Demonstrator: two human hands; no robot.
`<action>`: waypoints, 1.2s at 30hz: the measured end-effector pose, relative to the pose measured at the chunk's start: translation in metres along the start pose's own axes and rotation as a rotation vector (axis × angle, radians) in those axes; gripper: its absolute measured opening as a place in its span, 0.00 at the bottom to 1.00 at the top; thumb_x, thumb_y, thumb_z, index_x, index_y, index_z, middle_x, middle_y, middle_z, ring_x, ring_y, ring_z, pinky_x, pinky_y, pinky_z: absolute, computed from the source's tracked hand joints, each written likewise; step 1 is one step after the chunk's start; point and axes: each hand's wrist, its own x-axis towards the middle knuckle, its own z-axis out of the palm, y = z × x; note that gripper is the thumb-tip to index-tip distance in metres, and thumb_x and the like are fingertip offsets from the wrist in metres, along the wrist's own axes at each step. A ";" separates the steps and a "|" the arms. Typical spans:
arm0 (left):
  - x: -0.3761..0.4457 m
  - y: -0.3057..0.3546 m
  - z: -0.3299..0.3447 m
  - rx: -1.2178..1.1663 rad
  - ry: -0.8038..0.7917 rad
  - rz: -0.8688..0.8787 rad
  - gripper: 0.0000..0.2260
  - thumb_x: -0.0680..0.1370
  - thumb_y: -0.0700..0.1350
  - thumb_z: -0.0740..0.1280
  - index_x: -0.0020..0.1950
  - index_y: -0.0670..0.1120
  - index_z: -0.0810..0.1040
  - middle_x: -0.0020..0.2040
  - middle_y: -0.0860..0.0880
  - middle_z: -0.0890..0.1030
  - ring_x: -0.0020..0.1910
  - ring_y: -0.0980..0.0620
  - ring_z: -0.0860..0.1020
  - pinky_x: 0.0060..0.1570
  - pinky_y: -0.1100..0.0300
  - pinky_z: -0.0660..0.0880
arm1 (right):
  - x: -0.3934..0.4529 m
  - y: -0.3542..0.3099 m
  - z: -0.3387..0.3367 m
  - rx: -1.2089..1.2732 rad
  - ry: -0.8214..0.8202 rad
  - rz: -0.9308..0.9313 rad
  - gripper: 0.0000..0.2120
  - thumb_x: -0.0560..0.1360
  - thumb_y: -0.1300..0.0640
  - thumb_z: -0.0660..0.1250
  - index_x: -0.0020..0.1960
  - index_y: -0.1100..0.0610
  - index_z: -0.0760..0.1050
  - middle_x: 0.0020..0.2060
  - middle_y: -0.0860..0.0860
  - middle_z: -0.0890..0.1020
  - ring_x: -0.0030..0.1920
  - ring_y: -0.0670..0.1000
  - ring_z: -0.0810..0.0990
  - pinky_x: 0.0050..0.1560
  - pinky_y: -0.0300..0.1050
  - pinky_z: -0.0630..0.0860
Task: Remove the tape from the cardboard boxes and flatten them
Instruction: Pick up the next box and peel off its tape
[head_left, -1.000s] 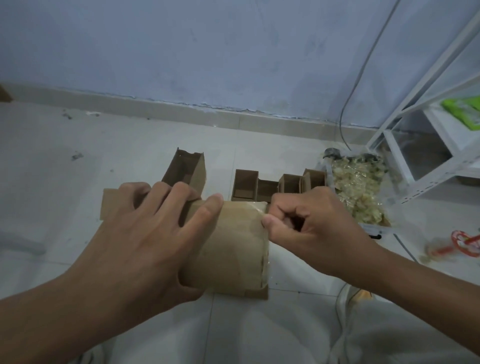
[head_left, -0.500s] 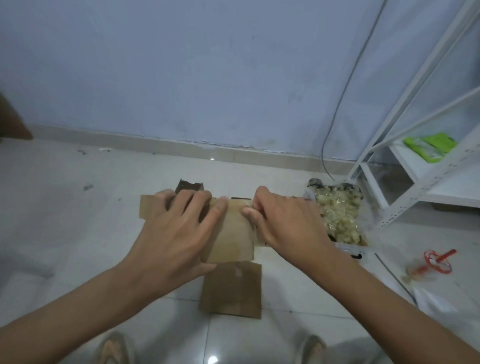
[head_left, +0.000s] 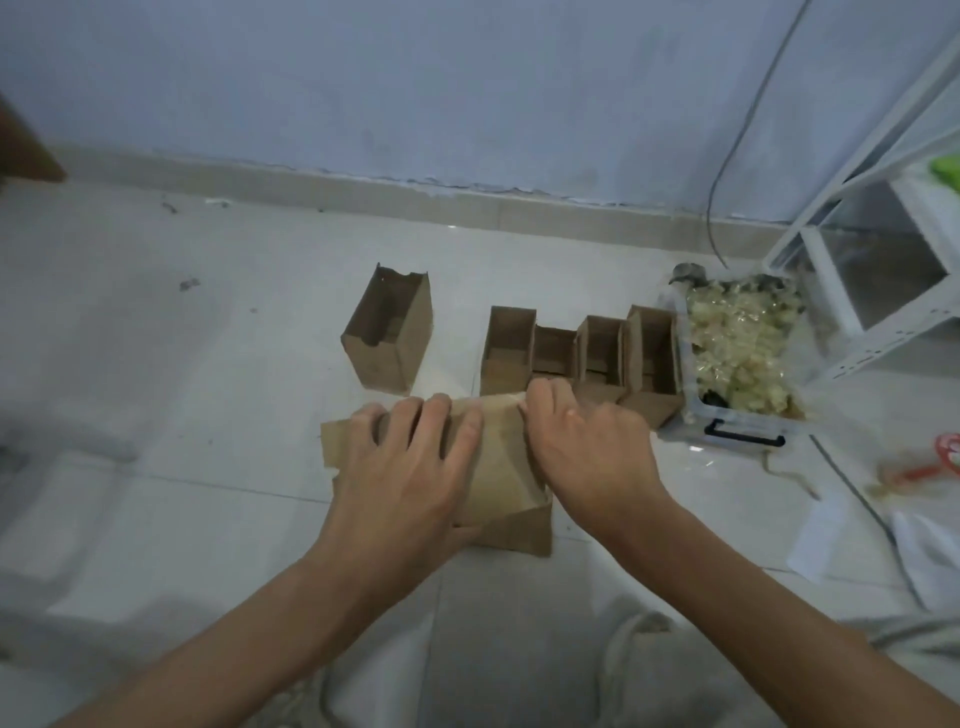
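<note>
Pale floor tiles (head_left: 156, 415); left hand (head_left: 410, 467) presses flat on the box (head_left: 498, 462), right hand (head_left: 587, 441) pinches its tape edge. Tape may tear short if yanked.

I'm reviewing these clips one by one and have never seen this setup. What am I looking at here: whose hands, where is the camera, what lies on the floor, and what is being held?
No machine here: a person works bare-handed, filmed by a camera on their head, looking down. The left hand lies over a brown cardboard box on the white tiled floor, steadying it. The right hand pinches at the box's top edge, seemingly at tape, though blur hides the tape itself. Behind stand one open brown box alone and a row of four open brown boxes. To the right sits a clear plastic tub of crumpled tape, beside a white metal shelf.
</note>
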 end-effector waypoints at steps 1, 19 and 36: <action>-0.001 0.002 0.005 -0.015 -0.020 -0.004 0.48 0.57 0.69 0.81 0.69 0.44 0.76 0.58 0.40 0.79 0.54 0.39 0.77 0.52 0.40 0.74 | 0.000 -0.001 0.006 -0.001 -0.014 -0.038 0.13 0.77 0.53 0.75 0.52 0.55 0.71 0.36 0.50 0.70 0.25 0.46 0.63 0.26 0.43 0.60; -0.025 -0.029 0.040 -0.217 0.092 0.067 0.44 0.63 0.67 0.79 0.72 0.45 0.71 0.63 0.41 0.80 0.57 0.41 0.75 0.60 0.44 0.65 | 0.001 0.008 0.049 0.602 -0.022 -0.085 0.13 0.87 0.48 0.56 0.45 0.51 0.67 0.31 0.40 0.67 0.27 0.45 0.69 0.28 0.45 0.69; -0.030 -0.027 0.038 -0.249 0.252 0.046 0.43 0.66 0.69 0.74 0.73 0.45 0.70 0.66 0.40 0.78 0.62 0.40 0.74 0.61 0.44 0.63 | -0.011 0.000 0.005 1.271 -0.087 0.074 0.19 0.82 0.42 0.62 0.40 0.54 0.71 0.31 0.44 0.74 0.31 0.43 0.70 0.33 0.34 0.66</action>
